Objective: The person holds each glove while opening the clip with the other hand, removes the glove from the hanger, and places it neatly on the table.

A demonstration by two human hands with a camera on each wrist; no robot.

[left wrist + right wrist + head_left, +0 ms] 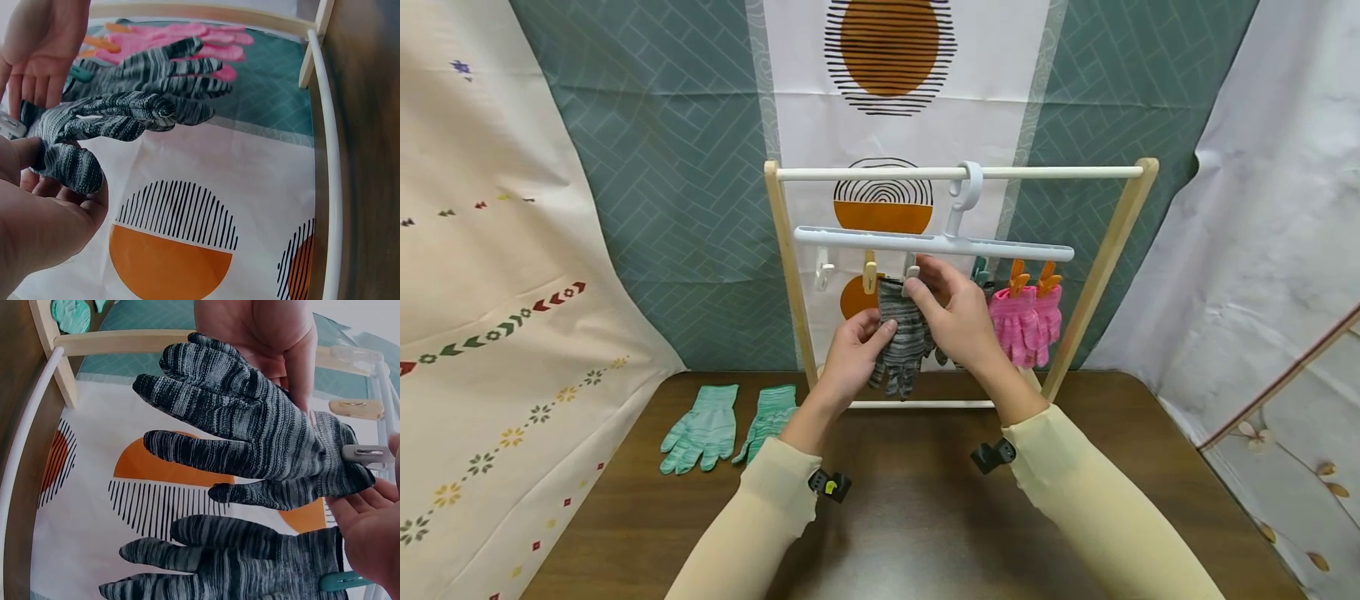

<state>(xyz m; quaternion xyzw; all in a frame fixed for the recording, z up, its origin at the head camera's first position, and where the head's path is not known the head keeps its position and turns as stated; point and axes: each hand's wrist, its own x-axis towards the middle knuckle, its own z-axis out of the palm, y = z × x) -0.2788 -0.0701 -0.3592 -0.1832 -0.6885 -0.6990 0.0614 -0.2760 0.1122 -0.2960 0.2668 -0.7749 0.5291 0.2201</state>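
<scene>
Grey striped glove (904,337) hanging below hanger (880,242), right of wooden clip (869,273). Left hand (852,346) grasping glove's left side; right hand (958,318) pinching grey clip (362,454) at cuff (334,437). I'm judging grip surest with cuff lying flat, clip biting well past edge.

No readable lettering or numbers
A yellow mark (831,487) on the black wrist device (842,488), back from the left grip (853,354), is too small to read as any text or sign

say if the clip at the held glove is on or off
On: in the right wrist view, the gray clip overlaps the glove's cuff; how firmly, I cannot tell.
</scene>
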